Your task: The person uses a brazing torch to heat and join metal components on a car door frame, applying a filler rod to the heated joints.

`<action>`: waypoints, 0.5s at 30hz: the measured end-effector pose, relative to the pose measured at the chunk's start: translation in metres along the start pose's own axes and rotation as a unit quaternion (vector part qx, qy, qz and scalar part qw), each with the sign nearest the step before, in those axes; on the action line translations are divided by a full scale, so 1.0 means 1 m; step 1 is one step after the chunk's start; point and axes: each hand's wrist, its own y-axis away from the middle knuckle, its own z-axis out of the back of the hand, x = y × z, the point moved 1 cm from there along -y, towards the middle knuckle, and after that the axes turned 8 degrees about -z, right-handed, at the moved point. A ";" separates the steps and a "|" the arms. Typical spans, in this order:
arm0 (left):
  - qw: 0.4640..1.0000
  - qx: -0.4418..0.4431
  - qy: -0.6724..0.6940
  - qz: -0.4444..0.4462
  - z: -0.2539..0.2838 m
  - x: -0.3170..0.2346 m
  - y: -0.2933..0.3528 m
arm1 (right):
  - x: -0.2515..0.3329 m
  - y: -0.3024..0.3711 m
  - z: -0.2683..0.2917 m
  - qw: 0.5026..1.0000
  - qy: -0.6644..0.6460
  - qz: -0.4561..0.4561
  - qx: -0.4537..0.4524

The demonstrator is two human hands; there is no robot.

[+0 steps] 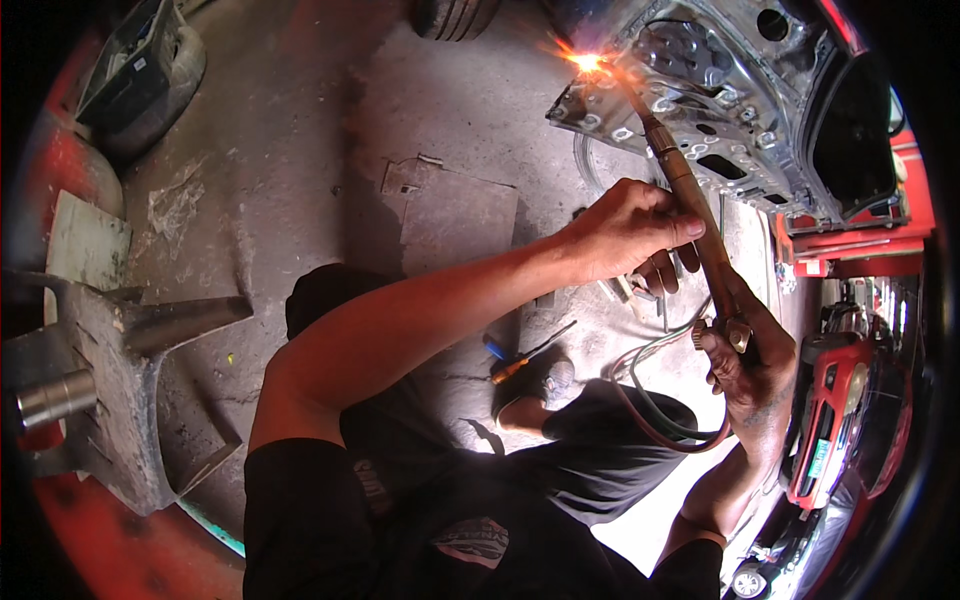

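Toward the upper right of the head view, a long torch point(684, 184) slants down from a bright orange flame point(588, 63) to the right of centre. Its tube is a worn coppery brown, narrowing beyond a darker ribbed collar into a slim nozzle, with brass-coloured knobs point(737, 333) at the lower end. The right grip point(757, 362) is wrapped around that lower end, grasping the torch beside the knobs. Nearer the middle of the tube, the left grip point(622, 232) has its fingers bent and its thumb at the tube's edge; whether it actually clasps the tube I cannot tell.

Sparks flare at the left end of a metal panel point(745, 110), which fills the upper right of the frame. It is bare, grey and glossy, smudged dark in places, and pierced by round and oblong holes.

Red and green hoses point(650, 437) loop below the torch, right of the lower centre. A screwdriver with an orange handle point(511, 372) lies on the floor point(290, 130) near the centre, below a flat dusty plate point(462, 222). At the upper left sits a dark tub point(130, 80); at the right edge, a red vehicle point(832, 410).
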 end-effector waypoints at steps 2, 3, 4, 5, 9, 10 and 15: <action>1.000 0.001 0.002 0.000 0.000 0.001 0.000 | -0.002 -0.001 0.000 1.000 0.009 0.006 -0.012; 1.000 0.005 0.027 0.006 0.000 0.003 -0.001 | -0.002 -0.001 0.000 1.000 0.009 0.006 -0.012; 0.999 0.008 0.052 0.012 0.000 0.003 -0.001 | -0.003 -0.001 0.000 1.000 0.022 0.008 -0.018; 0.999 0.007 0.052 0.012 0.000 0.004 -0.001 | -0.003 -0.002 0.000 0.999 0.028 0.009 -0.021; 0.999 0.006 0.035 0.007 0.001 0.002 0.000 | -0.001 -0.002 0.000 0.998 0.043 0.024 -0.030; 1.000 0.007 0.027 0.006 0.001 0.002 0.000 | -0.002 -0.002 0.001 0.998 0.053 0.016 -0.027; 1.000 0.005 0.019 -0.003 0.002 0.003 0.000 | -0.002 -0.002 0.002 0.998 0.064 0.011 -0.025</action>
